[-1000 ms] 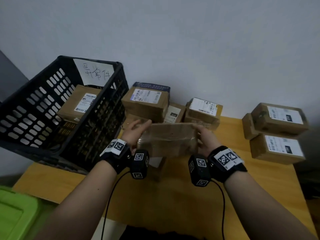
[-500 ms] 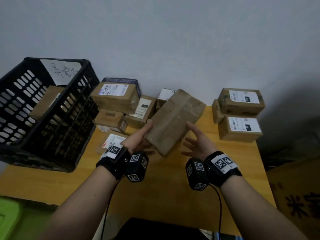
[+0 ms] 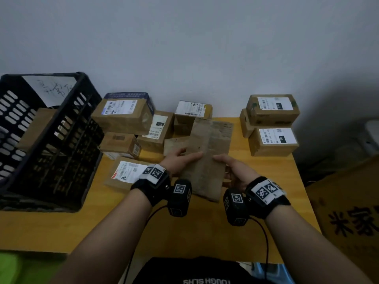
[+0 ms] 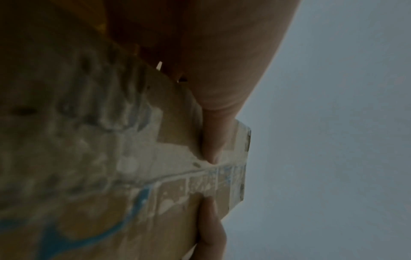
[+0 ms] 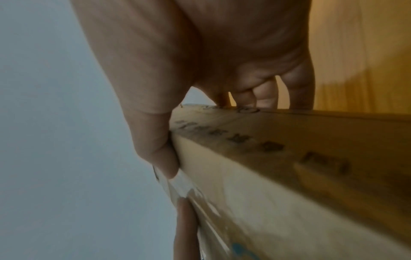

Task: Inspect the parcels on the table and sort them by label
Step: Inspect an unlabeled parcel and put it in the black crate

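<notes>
Both hands are on one worn cardboard parcel, held up over the wooden tabletop with its long side running away from the person and its plain, scuffed face uppermost. The left hand grips the parcel's left edge, thumb laid across the top face and the other fingers underneath; the left wrist view shows that thumb pressed on torn tape and blue print. The right hand clamps the right edge the same way, thumb on top; the right wrist view shows its fingers curled round the far side of the box. Behind the held parcel, against the wall, stands a cluster of labelled boxes, some stacked on one another, and a flat labelled parcel lies on the tabletop just left of the left wrist. To the right of the held parcel, well apart from the cluster, two labelled boxes sit one on the other with a smaller one tucked at their left side. Far left of the held parcel is a black slotted crate with a handwritten paper sign on its back wall and a brown box inside.
</notes>
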